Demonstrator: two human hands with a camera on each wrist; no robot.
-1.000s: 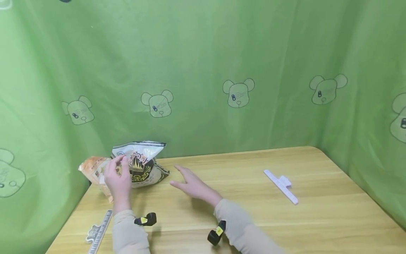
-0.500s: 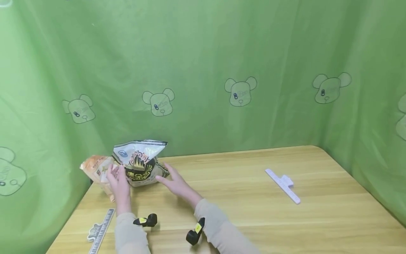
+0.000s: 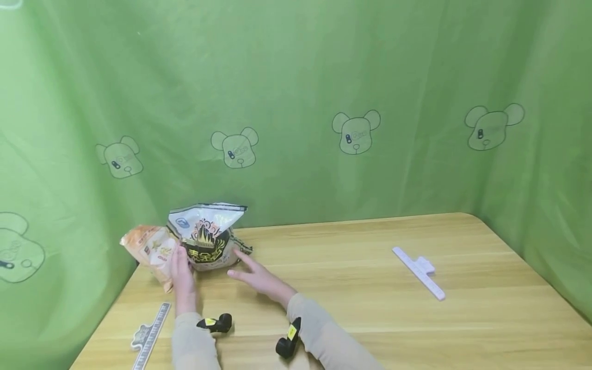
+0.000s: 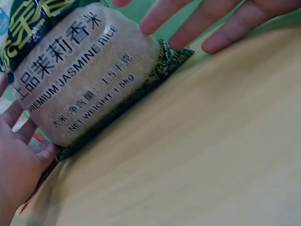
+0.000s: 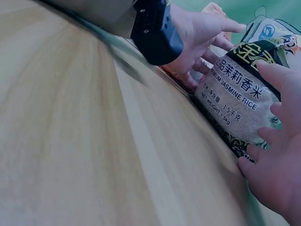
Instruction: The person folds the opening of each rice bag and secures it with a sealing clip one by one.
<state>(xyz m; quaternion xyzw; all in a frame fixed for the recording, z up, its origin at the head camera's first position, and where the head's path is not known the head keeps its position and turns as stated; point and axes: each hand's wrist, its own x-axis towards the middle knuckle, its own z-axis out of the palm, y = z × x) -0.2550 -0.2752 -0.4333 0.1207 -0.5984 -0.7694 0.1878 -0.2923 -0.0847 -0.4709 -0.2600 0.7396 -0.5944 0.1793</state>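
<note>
Flanking the bulging, glossy rice bag (image 3: 209, 249), fingers (image 4: 197, 24) spread.

L hand (image 3: 182, 272) has dropped from in front of rice bag (image 3: 208, 257) to its L edge, lower L of frame. R hand (image 3: 261, 280) has come L from ctr, now by bag's R end.

Head: you get bright, soft light | sheen on the rice bag (image 3: 208, 241) near its top | wrists: your views run dimmer, tabletop (image 4: 188, 141) smeared by blur, bag lettering (image 4: 73, 70) readable
</note>
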